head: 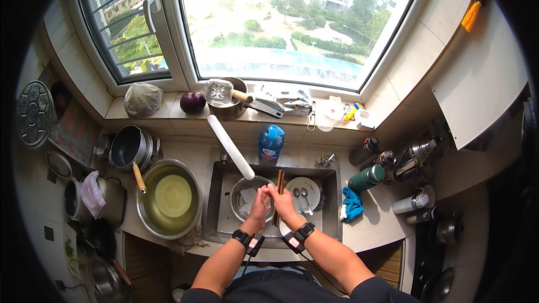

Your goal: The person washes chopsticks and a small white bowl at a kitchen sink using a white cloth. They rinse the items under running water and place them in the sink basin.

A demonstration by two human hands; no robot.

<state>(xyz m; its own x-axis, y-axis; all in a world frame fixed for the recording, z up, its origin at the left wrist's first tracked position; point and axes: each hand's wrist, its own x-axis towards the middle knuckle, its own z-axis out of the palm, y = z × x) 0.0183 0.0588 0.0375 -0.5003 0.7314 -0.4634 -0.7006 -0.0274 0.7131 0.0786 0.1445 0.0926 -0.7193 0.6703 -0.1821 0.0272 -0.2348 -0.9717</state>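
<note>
My right hand (283, 203) is closed around a bundle of brown chopsticks (280, 176), held lengthwise over the sink (219, 219). My left hand (260, 207) is beside it, its fingertips close to the right hand, above a metal bowl (234, 200). Whether the left fingers touch the chopsticks is hidden. Whitish items that I cannot make out lie in the bowl. To the right, a white plate (313, 185) bears two metal spoons (304, 193). Another white dish (286, 228) is partly under my right wrist. The faucet spout (230, 147) reaches over the bowl.
Left of the sink stands a large metal basin (141, 214) with yellowish liquid. A blue soap pump bottle (271, 145) stands behind the sink. On the right are a teal cloth (353, 205), a green bottle (365, 179) and several flasks. A saucepan (126, 146) stands at the back left.
</note>
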